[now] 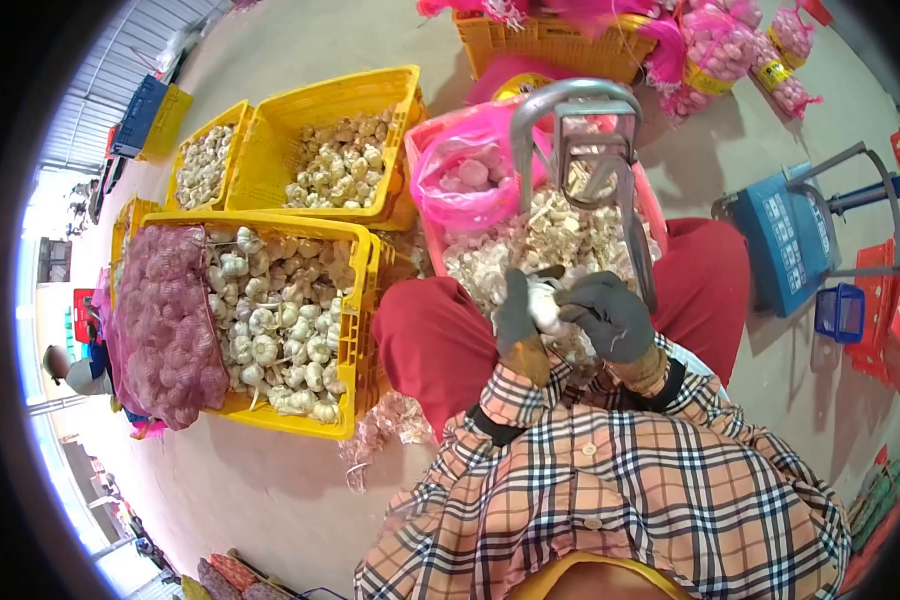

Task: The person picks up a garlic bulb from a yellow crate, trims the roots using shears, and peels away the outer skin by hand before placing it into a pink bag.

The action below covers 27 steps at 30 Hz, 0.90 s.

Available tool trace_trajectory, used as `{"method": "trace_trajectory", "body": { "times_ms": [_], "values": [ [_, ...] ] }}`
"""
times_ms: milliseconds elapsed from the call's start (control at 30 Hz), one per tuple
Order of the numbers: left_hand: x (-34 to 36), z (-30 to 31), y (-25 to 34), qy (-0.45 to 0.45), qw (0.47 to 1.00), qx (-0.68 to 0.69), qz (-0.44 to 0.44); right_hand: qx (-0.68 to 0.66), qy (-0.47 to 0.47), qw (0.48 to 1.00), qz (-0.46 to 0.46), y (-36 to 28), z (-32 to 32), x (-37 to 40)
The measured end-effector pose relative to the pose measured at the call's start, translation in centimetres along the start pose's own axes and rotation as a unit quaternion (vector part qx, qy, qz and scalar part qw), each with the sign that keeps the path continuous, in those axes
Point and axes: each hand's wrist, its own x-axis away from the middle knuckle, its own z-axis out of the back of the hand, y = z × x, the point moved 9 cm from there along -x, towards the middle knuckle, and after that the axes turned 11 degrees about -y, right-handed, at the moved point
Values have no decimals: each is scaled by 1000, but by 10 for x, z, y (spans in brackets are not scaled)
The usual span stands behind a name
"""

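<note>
In front of my lap, a white garlic bulb [543, 306] sits between my two gloved hands. My left hand [516, 315] is closed around its left side, thumb along the top. From the right, my right hand [610, 316] presses curled fingers against the same bulb. Just beyond them is a pink crate [652, 208] full of garlic skins and stem scraps [560, 232]. A bright pink bag [467, 212] holding garlic bulbs rests in the crate's left part. A grey metal frame [577, 92] with a bent handle stands over the crate's right side.
Yellow crates [315, 425] of garlic bulbs stand at left, a purple mesh sack [167, 320] lying across the nearest. A blue scale [782, 240] is at right beside a small blue basket [839, 312]. Pink net bags of garlic [718, 45] lie at the back. Another person [85, 370] is far left.
</note>
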Motion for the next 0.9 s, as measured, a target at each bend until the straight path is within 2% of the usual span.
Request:
{"method": "trace_trajectory", "body": {
  "times_ms": [33, 67, 100, 133, 200, 233, 267, 300, 333, 433, 467, 533, 600, 667, 733, 800, 833, 867, 900],
  "values": [
    [-11, 7, -6, -26, 999, -15, 12, 86, 8, 996, 21, -5, 4, -5],
    [-23, 19, -12, -52, 998, -31, 24, 87, 7, 996, 31, -8, 6, -8],
    [-17, 11, 13, -17, 960, -278, -38, 68, -22, 995, -63, 7, 4, -10],
    [-9, 13, 7, 28, 984, -174, 9, 51, -50, 985, -158, 21, -1, -7],
    [-37, 34, 6, -133, 964, -232, -3, 26, -22, 987, -160, 35, -8, 1],
    [-48, 42, 23, -113, 925, -350, -95, -45, 9, 979, -198, 48, -10, 8],
    [-44, 14, 55, -89, 863, -461, -186, -116, 39, 965, -233, 54, -12, 10],
    [-47, 22, 48, 42, 992, -106, -48, -154, 57, 953, -256, 55, -11, 15],
    [-53, 17, 60, 45, 992, -104, -55, -156, 50, 954, -252, 47, -9, 14],
    [-63, -4, 112, 47, 954, -269, -121, -201, 83, 955, -200, 30, 3, 11],
    [-65, -9, 130, 52, 934, -322, -144, -206, 72, 956, -195, 28, 4, 9],
    [-58, -11, 173, 74, 881, -428, -188, -59, 38, 990, -121, 7, 11, 0],
    [-39, -1, 215, 121, 813, -524, -222, -71, 35, 989, -125, 13, 14, 5],
    [-24, 6, 249, 165, 733, -617, -234, -49, 61, 993, -85, 8, 33, 8],
    [-11, 16, 272, 186, 645, -704, -232, -19, 113, 990, -79, 14, 46, 27],
    [-13, 13, 277, 195, 551, -784, -210, -229, 195, 948, -101, 57, 78, 51],
    [-15, 11, 277, 193, 503, -819, -199, -233, 191, 948, -105, 63, 85, 52],
    [-18, 6, 279, 191, 452, -851, -188, -183, 207, 953, -124, 65, 98, 53],
    [10, 34, 305, 280, 463, -830, -137, -133, 224, 955, -140, 64, 112, 52]
  ]
}}
